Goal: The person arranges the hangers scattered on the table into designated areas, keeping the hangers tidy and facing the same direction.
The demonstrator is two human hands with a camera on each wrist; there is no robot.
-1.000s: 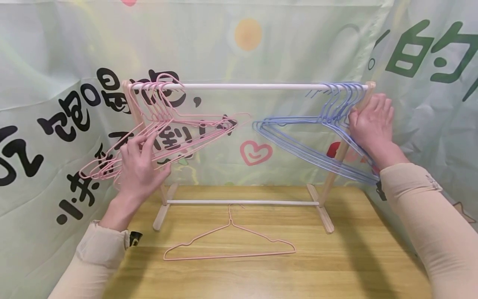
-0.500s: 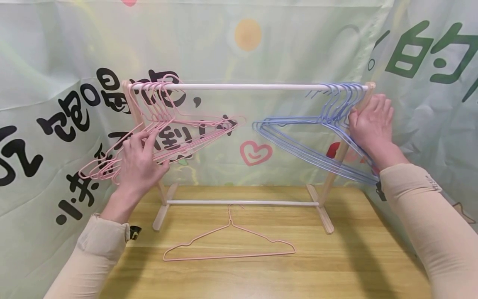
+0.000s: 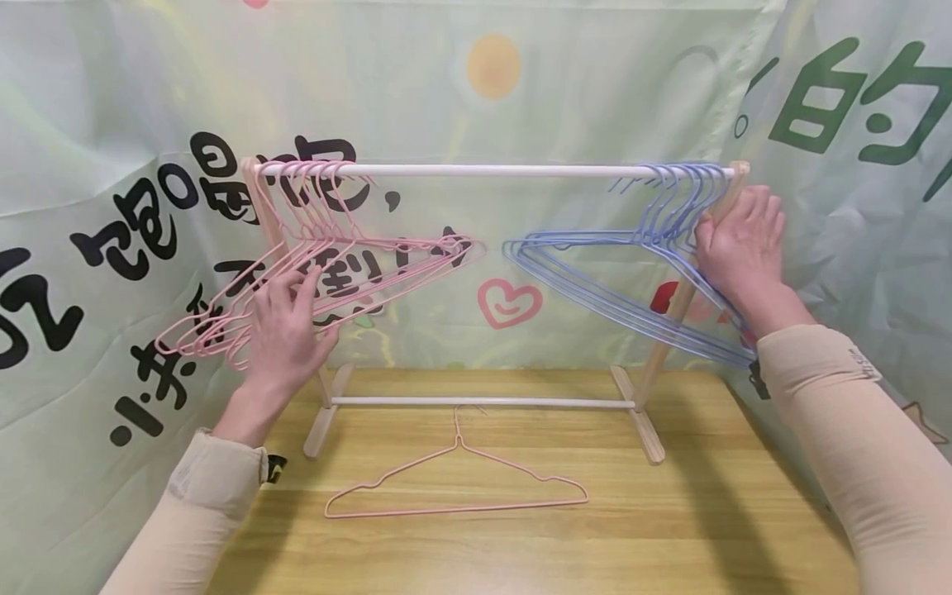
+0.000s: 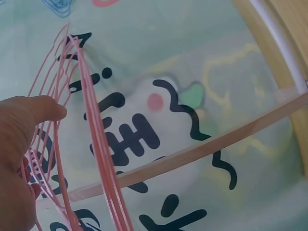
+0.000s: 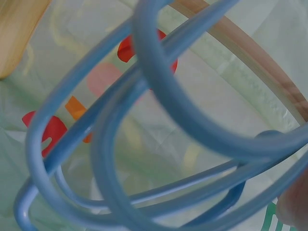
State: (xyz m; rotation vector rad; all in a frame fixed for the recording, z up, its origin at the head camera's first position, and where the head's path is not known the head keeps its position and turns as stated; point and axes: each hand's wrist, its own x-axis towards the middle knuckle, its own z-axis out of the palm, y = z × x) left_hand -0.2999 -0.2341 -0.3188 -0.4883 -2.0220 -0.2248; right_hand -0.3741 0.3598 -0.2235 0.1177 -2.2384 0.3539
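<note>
In the head view my left hand (image 3: 286, 330) pinches the front one of several pink wire hangers (image 3: 402, 285), whose hooks lie over the left end of the white rail (image 3: 483, 171). The thumb (image 4: 48, 108) lies across a pink wire in the left wrist view; the other fingers are mostly hidden behind wires. My right hand (image 3: 741, 244) grips the upper part of the rack's right wooden post (image 3: 673, 310), beside several blue hangers (image 3: 610, 285). Blue wires (image 5: 159, 82) fill the right wrist view. One pink hanger (image 3: 457, 512) lies flat on the table.
The rack stands on two wooden feet (image 3: 649, 434), joined by a lower white bar (image 3: 483, 402). A wooden table (image 3: 521, 554) is beneath it. Printed cloth (image 3: 416, 83) hangs behind and at both sides.
The front pink hanger's hook, earlier raised above the rail, has come down onto it, and its right end has dropped. My left hand has shifted slightly right; my right hand stays put.
</note>
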